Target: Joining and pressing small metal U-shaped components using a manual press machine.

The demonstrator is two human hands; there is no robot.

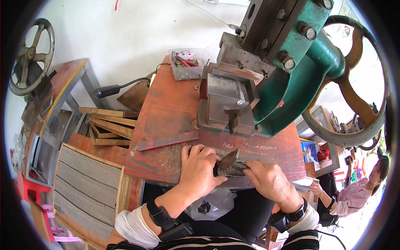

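Note:
At the front edge of the red-brown table, my left hand is closed on the left end of a short, dark ribbed block. Its thumb presses at the near side, and the fingers hide that end. From the right, my right hand grips the handle of a small hammer with a wedge-shaped metal head. The hammer head lies over the ribbed block, close to my left fingertips; whether it touches the block I cannot tell. Beyond my left hand a flat red-and-dark bar rests on the table.
A green hand press with a large wheel and a steel die block stands beyond my hands. Behind is a clear plastic box of tools. Left are a framed mesh tray and wooden frames. Another person sits far right.

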